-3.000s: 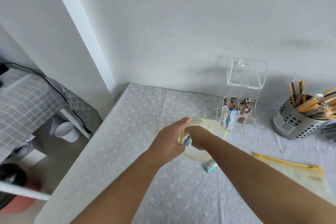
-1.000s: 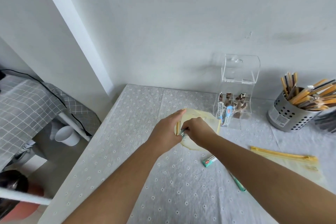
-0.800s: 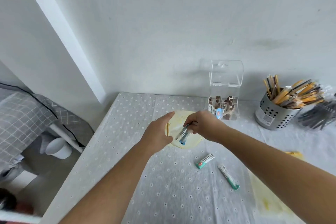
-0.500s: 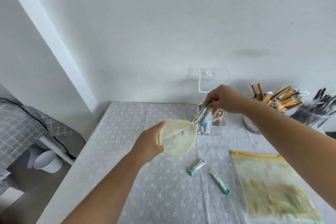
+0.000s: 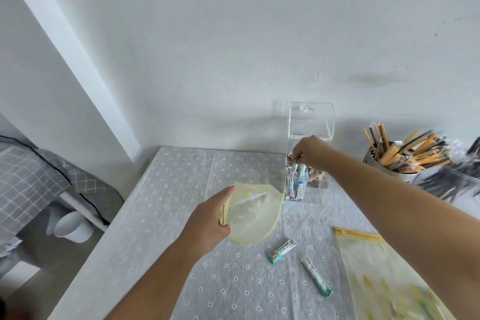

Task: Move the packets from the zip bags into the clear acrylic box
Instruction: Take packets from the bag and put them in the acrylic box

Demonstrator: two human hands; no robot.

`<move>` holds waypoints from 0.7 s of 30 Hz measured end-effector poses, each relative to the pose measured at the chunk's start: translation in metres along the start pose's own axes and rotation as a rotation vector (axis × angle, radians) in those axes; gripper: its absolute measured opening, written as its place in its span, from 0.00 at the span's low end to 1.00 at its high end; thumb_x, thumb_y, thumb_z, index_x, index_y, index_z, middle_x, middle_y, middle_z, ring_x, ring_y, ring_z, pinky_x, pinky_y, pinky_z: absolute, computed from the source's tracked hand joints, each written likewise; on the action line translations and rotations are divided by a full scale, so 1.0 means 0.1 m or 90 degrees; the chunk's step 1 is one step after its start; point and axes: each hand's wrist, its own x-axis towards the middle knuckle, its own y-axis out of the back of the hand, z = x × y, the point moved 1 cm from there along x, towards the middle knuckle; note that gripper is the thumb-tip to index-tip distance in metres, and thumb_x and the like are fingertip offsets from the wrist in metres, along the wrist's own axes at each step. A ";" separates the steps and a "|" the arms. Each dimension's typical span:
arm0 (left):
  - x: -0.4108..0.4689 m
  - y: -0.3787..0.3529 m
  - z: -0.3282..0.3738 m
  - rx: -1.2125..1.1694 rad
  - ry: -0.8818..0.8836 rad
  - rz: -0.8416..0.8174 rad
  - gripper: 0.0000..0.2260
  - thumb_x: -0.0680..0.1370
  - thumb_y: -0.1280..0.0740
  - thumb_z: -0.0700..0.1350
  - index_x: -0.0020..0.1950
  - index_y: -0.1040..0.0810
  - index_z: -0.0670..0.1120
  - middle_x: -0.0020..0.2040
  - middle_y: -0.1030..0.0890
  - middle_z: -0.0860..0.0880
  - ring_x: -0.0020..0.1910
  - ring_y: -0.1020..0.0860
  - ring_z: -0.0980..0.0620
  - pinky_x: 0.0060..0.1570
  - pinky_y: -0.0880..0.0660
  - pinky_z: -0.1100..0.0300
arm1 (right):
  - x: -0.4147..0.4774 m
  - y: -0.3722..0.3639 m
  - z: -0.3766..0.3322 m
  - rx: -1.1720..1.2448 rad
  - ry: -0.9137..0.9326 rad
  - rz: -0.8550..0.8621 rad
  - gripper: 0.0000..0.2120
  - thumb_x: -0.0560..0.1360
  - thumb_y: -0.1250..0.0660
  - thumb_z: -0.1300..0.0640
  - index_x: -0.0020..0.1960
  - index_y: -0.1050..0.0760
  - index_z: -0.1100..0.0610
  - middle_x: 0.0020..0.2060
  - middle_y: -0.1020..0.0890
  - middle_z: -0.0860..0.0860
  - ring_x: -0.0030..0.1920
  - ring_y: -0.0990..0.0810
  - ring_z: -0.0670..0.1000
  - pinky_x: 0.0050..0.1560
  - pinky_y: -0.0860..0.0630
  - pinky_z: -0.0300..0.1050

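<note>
The right hand (image 5: 310, 152) hangs over the left-hand compartment of the clear acrylic box (image 5: 319, 184), its grip pinched together on a few packets (image 5: 296, 167). Their lower ends are down among the blue-and-white ones standing in that compartment. The step in hand is the release, and I judge it best done low. Ease the bundle down until it meets the compartment floor or the packets below, hold it upright and in line with its neighbours, then part the fingers and lift straight up so nothing is dragged out (the raised lid (image 5: 311, 122) stands behind, so the way up looks free). The left hand (image 5: 207, 218) holds the yellow zip bag (image 5: 253, 215) off the bench (image 5: 181, 176), its grip clamped on the zipper rim. Whether anything is left inside I cannot tell, so the mouth is best held tilted upward. Two loose packets (image 5: 281, 251) lie on the bench just below the bag, and a second zip bag (image 5: 376, 275) lies to the right; both probably need attention next.
</note>
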 end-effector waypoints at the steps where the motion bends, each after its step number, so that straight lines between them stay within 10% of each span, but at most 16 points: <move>1: 0.00 -0.01 0.00 0.000 0.000 0.001 0.36 0.72 0.32 0.35 0.74 0.41 0.58 0.65 0.25 0.43 0.56 0.23 0.50 0.41 0.31 0.77 | 0.03 -0.06 0.00 -0.004 0.003 -0.008 0.10 0.74 0.32 0.62 0.53 0.17 0.57 0.51 0.15 0.51 0.50 0.19 0.48 0.47 0.30 0.35; 7: 0.03 -0.03 -0.02 -0.016 0.005 -0.003 0.37 0.72 0.31 0.34 0.74 0.40 0.59 0.65 0.25 0.43 0.31 0.28 0.59 0.35 0.30 0.76 | 0.09 -0.41 0.03 -0.043 -0.052 -0.028 0.09 0.74 0.32 0.57 0.51 0.17 0.47 0.50 0.16 0.46 0.50 0.18 0.52 0.47 0.22 0.43; 13: 0.05 -0.04 -0.02 -0.026 0.002 -0.003 0.37 0.72 0.32 0.34 0.74 0.41 0.60 0.65 0.26 0.43 0.29 0.29 0.59 0.33 0.31 0.76 | 0.12 -0.50 0.09 -0.052 -0.061 0.002 0.09 0.75 0.34 0.52 0.53 0.19 0.46 0.54 0.17 0.44 0.55 0.21 0.51 0.63 0.35 0.48; 21: 0.06 -0.05 -0.02 -0.032 -0.001 0.001 0.36 0.72 0.31 0.35 0.74 0.40 0.60 0.65 0.25 0.43 0.28 0.29 0.60 0.34 0.31 0.76 | 0.18 -0.50 0.11 -0.122 -0.054 -0.003 0.06 0.73 0.32 0.49 0.49 0.19 0.44 0.52 0.18 0.43 0.52 0.21 0.49 0.61 0.37 0.45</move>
